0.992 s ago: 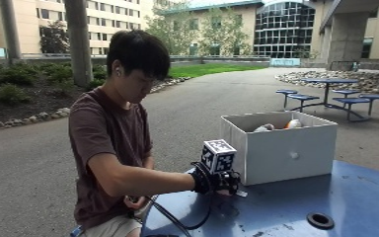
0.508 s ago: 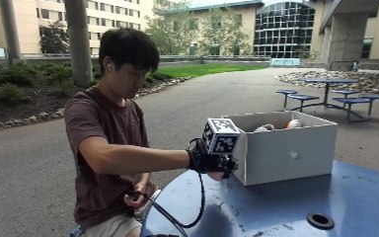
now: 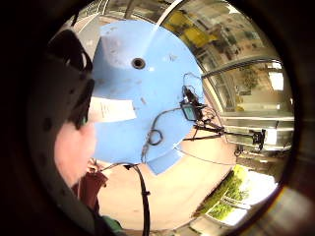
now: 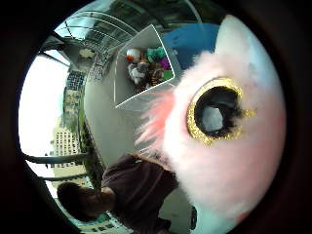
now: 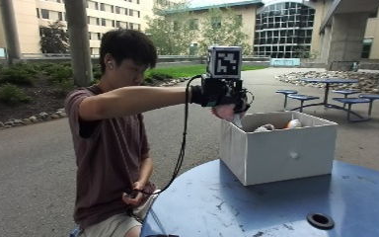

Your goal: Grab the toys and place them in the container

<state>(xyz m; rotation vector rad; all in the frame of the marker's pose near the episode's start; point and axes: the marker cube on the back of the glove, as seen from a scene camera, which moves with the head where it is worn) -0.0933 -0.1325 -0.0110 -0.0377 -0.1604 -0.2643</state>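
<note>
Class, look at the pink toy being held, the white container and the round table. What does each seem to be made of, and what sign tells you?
Pink toy: soft plush; fuzzy pile, with a glittery gold ring round its eye.
White container: probably stiff fabric or board; matte flat walls, sharp folded corners.
Table: looks like painted metal; smooth blue top with scuffs and scratches, though plastic is possible.

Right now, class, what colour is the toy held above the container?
Pink plush toy, with a gold-rimmed eye; clearest in the thumb side palm view.

1. Outdoors, daylight; grey pavement (image 5: 32,148) all round.
2. Round blue table (image 5: 255,207) near, a hole (image 5: 320,219) in its top.
3. Far right: blue picnic table (image 5: 327,91); rock bed (image 5: 321,78).
4. Far: beige building (image 5: 110,19); glass building (image 5: 284,27); lawn (image 5: 176,71); pole (image 5: 78,42) at left.
</note>
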